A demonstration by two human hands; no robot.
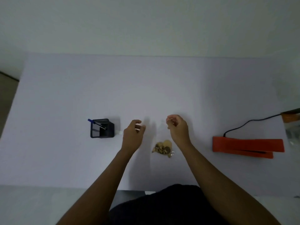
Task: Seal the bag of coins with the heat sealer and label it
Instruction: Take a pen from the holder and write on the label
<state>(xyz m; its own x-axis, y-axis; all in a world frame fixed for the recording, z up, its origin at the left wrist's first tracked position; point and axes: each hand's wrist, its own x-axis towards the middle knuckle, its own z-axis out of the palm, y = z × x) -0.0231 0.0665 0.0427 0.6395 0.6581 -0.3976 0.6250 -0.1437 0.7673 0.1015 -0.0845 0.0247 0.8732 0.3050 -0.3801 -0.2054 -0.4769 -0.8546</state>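
Note:
A clear plastic bag [161, 127] lies in the middle of the white table [65, 95], with a heap of gold and brown coins [163, 148] at its near end. My right hand [177, 127] hovers over the bag's far end, and its curled fingers pinch the faintly visible top edge. My left hand [133, 135] hangs just left of the bag with loosely curled, blurred fingers, and nothing shows between them. The orange heat sealer [248, 145] lies to the right with its lid down. A black cord [243, 125] leads away from it.
A black pen holder [102, 128] with a blue pen [95, 123] stands left of my left hand. A small white item [119, 132] lies beside the holder. At the right edge are an orange object [290, 118] and some clear plastic [293, 135].

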